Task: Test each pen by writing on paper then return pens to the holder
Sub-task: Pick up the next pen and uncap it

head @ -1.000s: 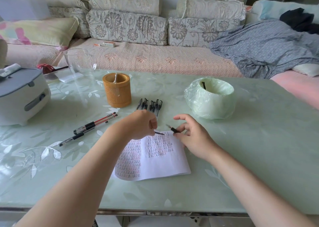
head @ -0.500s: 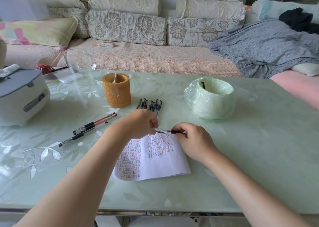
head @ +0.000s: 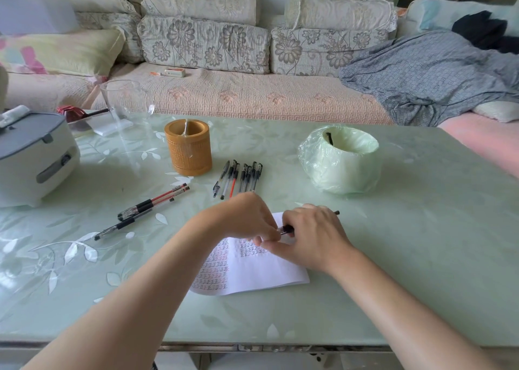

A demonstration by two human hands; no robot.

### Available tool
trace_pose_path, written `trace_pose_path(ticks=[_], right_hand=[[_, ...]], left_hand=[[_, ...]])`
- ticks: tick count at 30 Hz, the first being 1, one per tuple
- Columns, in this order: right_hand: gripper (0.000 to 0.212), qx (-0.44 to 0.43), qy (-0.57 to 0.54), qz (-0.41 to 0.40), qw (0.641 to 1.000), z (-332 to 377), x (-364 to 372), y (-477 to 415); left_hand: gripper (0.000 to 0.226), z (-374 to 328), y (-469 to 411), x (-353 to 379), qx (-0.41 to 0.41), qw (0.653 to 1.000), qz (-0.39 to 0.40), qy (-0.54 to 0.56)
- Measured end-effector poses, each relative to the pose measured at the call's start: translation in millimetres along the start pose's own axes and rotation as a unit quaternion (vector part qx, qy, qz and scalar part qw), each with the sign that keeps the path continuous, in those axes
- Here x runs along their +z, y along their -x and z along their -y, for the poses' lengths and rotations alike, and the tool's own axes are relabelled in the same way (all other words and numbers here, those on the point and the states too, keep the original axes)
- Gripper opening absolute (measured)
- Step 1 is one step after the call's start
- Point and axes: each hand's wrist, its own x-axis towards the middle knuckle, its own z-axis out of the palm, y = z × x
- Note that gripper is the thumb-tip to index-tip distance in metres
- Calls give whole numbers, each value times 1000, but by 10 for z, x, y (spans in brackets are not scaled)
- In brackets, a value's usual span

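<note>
Near the middle of the pale green glass-topped table [head: 421,257], over the far edge of the white sheet of paper [head: 266,271] filled with written rows, my left hand [head: 247,218] and right hand [head: 311,237] meet on one slim black pen [head: 286,230]. The fingers of each curl and pinch it, and its end pokes out past my right knuckles. Toward the far edge stands the brown woven cylindrical holder [head: 188,152], a row of dark pens [head: 241,177] lying just right of it and three more pens [head: 148,206] nearer the left edge.
</note>
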Motion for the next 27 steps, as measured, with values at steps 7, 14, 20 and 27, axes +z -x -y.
trace_pose_path(ticks=[7,14,20,27], right_hand=[[70,39,18,20,999,10,-34,19],[63,14,-49,15,999,1,9,-34],[34,31,-225,64,972,5,-32,-200],[24,69,-214,78,971,48,38,-456]], left_hand=[[24,-48,18,112,-19,991,34,126],[20,-42,16,29,-6,996,-11,84],[19,176,-90,-199,5,984,-172,55],[41,447,-132,-330,-21,959,-277,53]])
